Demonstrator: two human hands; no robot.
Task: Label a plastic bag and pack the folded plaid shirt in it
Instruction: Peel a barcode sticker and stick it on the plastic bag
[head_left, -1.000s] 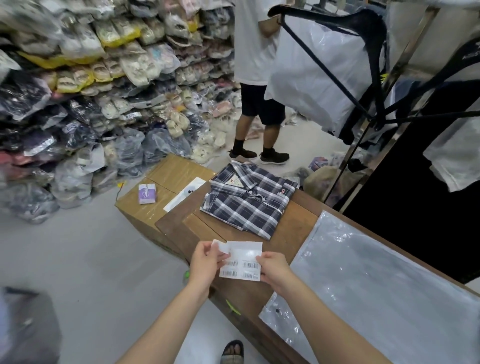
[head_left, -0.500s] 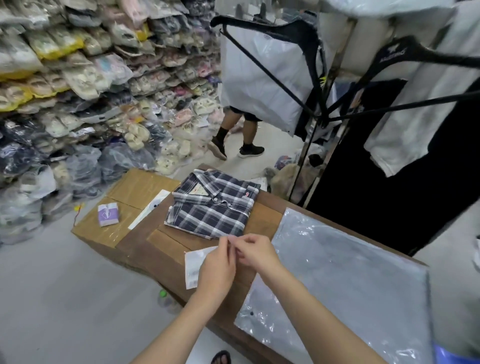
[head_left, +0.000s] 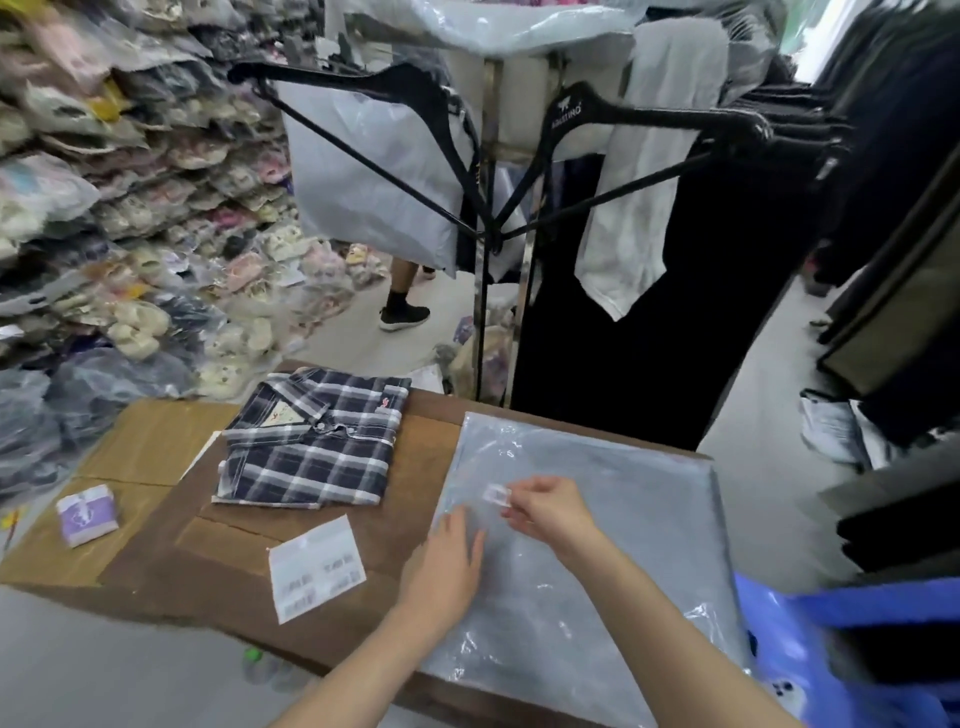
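Note:
A clear plastic bag (head_left: 613, 519) lies flat on the right half of the brown table (head_left: 218, 571). My right hand (head_left: 556, 512) pinches a small white label sticker (head_left: 496, 493) just above the bag's upper left area. My left hand (head_left: 447, 566) rests flat on the bag's left edge, fingers spread. The folded navy-and-white plaid shirt (head_left: 317, 441) lies on the table to the left of the bag. A white sheet of barcode labels (head_left: 316, 567) sits on the table in front of the shirt.
A cardboard box (head_left: 140, 447) with a small purple packet (head_left: 85, 514) adjoins the table on the left. Bagged goods are stacked along the left wall. A garment rack with black hangers (head_left: 483, 218) stands behind the table. A person's leg (head_left: 402, 301) shows beyond it. A blue bag (head_left: 831, 649) sits at lower right.
The label sheet has been put down on the table. My right hand carried one peeled sticker to the right over the plastic bag, and my left hand moved onto the bag.

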